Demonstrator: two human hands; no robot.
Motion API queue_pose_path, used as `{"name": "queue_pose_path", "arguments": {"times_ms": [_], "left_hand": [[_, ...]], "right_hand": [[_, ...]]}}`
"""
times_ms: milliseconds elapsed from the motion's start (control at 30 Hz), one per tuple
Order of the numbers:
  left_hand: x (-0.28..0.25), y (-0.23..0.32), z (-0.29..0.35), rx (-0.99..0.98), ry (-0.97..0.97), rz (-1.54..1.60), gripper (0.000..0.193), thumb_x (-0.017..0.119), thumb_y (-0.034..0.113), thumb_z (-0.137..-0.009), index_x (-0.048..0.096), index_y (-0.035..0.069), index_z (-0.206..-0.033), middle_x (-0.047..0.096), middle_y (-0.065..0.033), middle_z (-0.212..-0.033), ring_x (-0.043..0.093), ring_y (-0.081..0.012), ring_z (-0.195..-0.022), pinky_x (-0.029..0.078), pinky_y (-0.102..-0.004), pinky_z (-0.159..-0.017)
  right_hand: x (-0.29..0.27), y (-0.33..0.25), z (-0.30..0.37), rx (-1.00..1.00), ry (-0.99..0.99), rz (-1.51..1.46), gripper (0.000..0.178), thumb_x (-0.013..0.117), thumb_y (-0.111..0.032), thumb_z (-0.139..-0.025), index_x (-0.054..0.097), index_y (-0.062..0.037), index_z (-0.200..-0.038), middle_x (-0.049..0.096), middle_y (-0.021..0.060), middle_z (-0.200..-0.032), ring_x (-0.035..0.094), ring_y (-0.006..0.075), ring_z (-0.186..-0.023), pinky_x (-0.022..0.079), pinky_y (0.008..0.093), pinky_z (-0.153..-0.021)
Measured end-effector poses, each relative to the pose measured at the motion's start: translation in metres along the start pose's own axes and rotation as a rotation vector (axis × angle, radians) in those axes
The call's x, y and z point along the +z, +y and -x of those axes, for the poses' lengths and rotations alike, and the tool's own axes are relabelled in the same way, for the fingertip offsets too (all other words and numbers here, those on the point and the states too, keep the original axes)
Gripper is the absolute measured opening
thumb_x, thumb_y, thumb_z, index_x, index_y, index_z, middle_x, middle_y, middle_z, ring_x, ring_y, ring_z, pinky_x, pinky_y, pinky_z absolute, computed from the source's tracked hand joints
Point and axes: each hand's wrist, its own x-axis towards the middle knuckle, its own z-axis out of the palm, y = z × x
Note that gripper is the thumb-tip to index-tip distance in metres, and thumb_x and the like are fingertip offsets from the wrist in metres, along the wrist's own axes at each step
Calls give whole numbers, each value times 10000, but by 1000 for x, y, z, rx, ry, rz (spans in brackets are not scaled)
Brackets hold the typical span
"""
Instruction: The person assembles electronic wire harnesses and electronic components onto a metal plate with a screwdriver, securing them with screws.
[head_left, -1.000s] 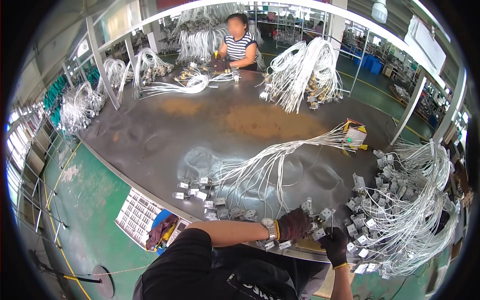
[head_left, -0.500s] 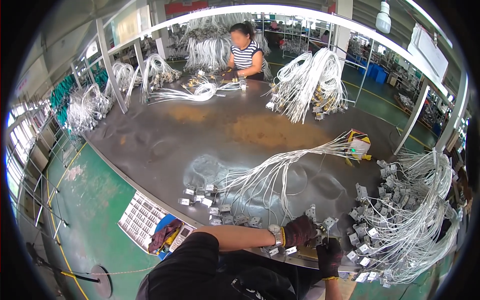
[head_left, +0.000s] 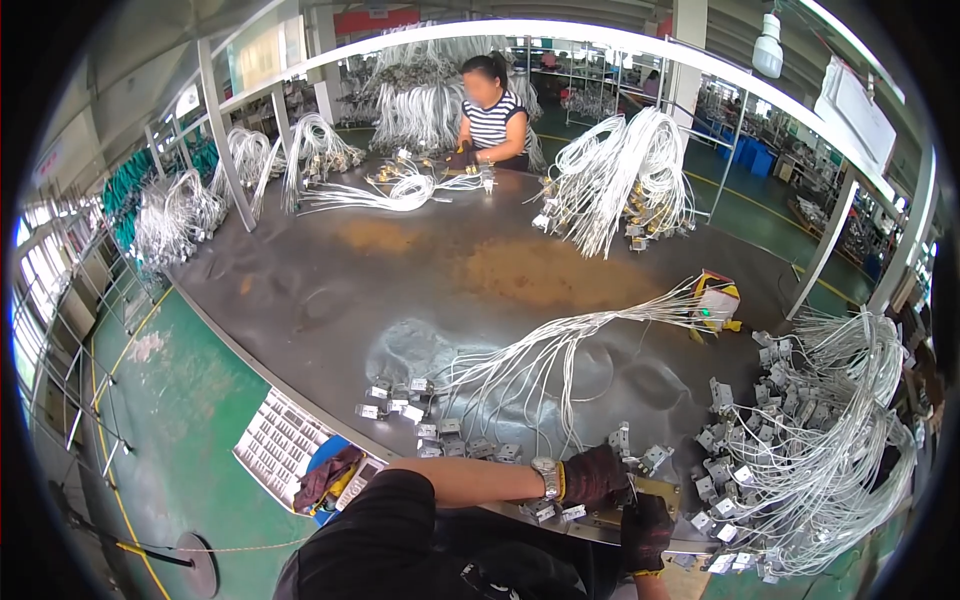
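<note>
My left hand [head_left: 597,476], in a dark red and black work glove, is at the near edge of the table with its fingers curled. Close by on its right, my right hand [head_left: 648,524] wears a dark glove and is closed too. A thin metal piece [head_left: 632,489] shows between them; what each hand grips is mostly hidden. Beneath and behind the hands lies a brass-coloured plate [head_left: 660,493]. Just beyond it are silver metal brackets [head_left: 655,458] with white wires. More brackets [head_left: 450,430] stand in rows left of my left hand, their wires running to a bundle [head_left: 590,320].
A large heap of white cables with brackets [head_left: 810,440] lies at the right. The bundle ends in a yellow-red holder [head_left: 716,302]. At left, a white compartment tray [head_left: 282,437] adjoins the table edge. Across the dark table [head_left: 330,270], another person [head_left: 492,115] handles cables.
Both hands have shifted slightly; the right moved left and nearer me. The metal piece that showed between them is now mostly hidden, and more of the brass-coloured plate shows.
</note>
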Motion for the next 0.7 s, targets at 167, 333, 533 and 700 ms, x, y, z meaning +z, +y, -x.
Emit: {"name": "queue_pose_path", "arguments": {"times_ms": [167,333,533,700], "left_hand": [[2,0,1,27,57,-23,248,691,288,-810,694,95,-966,685,-140,-892,694,-360,-843,563,-451,-736],[21,-3,5,-33,220,30,214,643,284,-873,688,81,-921,674,-148,-846,674,-380,-792,543,-466,-681],[8,5,4,10,266,128,243,623,295,-889,685,77,-801,655,-154,-741,666,-382,-719,526,-477,-649],[12,5,8,-140,130,179,212,636,269,-894,739,84,-911,703,-171,-841,699,-379,-822,555,-461,-753]], "right_hand": [[5,2,3,-36,36,49,196,728,-48,-744,661,-80,-925,617,134,-816,630,355,-757,500,465,-636],[3,-9,0,-33,24,120,203,738,-58,-735,663,-112,-916,614,129,-810,628,350,-741,495,471,-616],[9,-1,0,-45,-29,256,137,700,-158,-808,666,-152,-940,598,122,-812,641,349,-694,495,486,-589],[6,-8,0,-82,-28,250,75,687,-168,-819,665,-165,-891,608,113,-769,642,343,-637,501,477,-547]]}}
